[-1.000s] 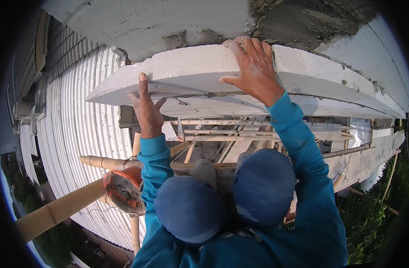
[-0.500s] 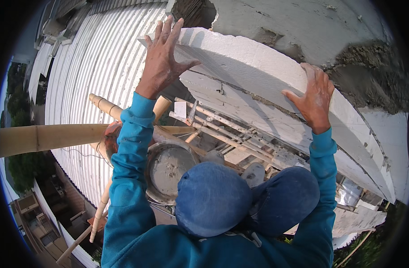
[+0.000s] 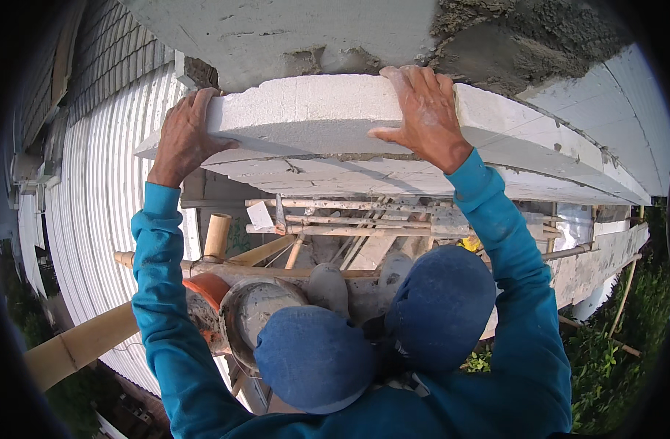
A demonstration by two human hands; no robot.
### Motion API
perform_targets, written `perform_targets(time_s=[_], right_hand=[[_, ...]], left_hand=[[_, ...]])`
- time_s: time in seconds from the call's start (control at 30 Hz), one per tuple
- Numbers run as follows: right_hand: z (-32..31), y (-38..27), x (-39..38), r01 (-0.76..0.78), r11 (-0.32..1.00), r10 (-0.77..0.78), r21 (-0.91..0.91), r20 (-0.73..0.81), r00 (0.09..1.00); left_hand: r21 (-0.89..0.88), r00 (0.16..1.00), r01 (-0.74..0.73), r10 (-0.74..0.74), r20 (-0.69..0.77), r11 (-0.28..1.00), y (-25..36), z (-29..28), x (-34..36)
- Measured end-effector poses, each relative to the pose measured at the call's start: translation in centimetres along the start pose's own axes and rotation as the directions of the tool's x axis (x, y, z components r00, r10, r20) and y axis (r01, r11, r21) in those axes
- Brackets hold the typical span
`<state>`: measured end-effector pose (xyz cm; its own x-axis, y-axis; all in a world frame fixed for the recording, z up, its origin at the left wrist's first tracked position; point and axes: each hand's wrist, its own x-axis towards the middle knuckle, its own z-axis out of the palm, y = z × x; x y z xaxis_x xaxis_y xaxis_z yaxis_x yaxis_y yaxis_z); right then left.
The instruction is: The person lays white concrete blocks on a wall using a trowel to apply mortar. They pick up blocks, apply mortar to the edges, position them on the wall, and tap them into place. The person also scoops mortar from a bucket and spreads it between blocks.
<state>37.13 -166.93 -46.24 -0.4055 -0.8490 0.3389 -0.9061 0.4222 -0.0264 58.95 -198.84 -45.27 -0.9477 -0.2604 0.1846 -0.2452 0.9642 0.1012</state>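
A long white aerated concrete block [image 3: 305, 110] lies along the top of a low white block wall [image 3: 327, 174] in front of me. My left hand [image 3: 187, 137] grips its left end, fingers over the top and thumb along the near face. Toward the block's right end, my right hand [image 3: 426, 115] has its fingers across the top and its thumb on the near side. Both fingertips are partly hidden behind the top edge. Beside my knees stands a round bucket [image 3: 258, 311] with grey mortar in it.
Grey wet mortar [image 3: 518, 44] is smeared on the surface beyond the wall. Bamboo poles [image 3: 86, 344] form scaffolding at left and below me. An orange bucket [image 3: 207, 289] sits beside the mortar bucket. A white corrugated roof [image 3: 93, 190] drops away at left; green plants [image 3: 635, 329] grow lower right.
My view has turned, so the wall now runs nearly level. My left hand's spread fingers have closed over the block's end. My right hand appears further left, still on the block.
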Motion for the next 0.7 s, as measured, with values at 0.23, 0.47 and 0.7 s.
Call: perform_targets(time_s=[0.23, 0.47, 0.7], right_hand=[[1.2, -2.4, 0.1, -0.084, 0.996, 0.088, 0.042, -0.100, 0.991], [2.0, -2.1, 0.2, -0.079, 0.994, 0.085, 0.079, -0.084, 0.993], [2.6, -1.7, 0.6, -0.055, 0.989, 0.059, 0.140, -0.025, 0.998]], left_hand=[[-0.004, 0.998, -0.039, 0.039, 0.054, 0.999, 1.1, -0.8, 0.7], [-0.049, 0.993, -0.025, 0.030, 0.114, 0.999, 0.8, -0.9, 1.2], [-0.049, 0.980, 0.139, -0.130, 0.147, 0.989, 2.0, -0.8, 0.9]])
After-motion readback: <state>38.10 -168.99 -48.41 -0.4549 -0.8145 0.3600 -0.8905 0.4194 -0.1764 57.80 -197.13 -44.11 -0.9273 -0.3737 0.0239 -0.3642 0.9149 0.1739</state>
